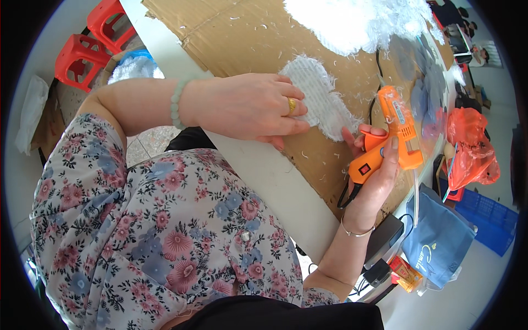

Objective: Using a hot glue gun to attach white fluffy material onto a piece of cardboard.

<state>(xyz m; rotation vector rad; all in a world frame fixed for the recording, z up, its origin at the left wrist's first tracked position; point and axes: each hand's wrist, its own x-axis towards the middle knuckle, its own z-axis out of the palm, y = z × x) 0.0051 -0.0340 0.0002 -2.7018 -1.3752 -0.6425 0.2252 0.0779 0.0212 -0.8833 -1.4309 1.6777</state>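
My right hand (382, 176) is wrapped round an orange hot glue gun (407, 140), its nozzle pointing toward the far side. A clear glue stick (416, 203) sticks out of the gun's back end. On the cardboard lies a white, fluffy-edged fabric piece (316, 96) with a narrowed middle, its pale backing facing up. My left hand (247, 107), wearing a ring and a bead bracelet, grips the left edge of this piece with bent fingers; the fingertips press on it and the thumb is partly hidden. The piece's lower right end lies close to my right fingers.
Scrap-strewn cardboard (236, 44) covers the white table (258, 170). A heap of white fluffy pieces (357, 25) lies at the far side, with grey discs (426, 82) to its right. A black cord (374, 104) runs behind the gun. Red stools (82, 60) stand at the left.
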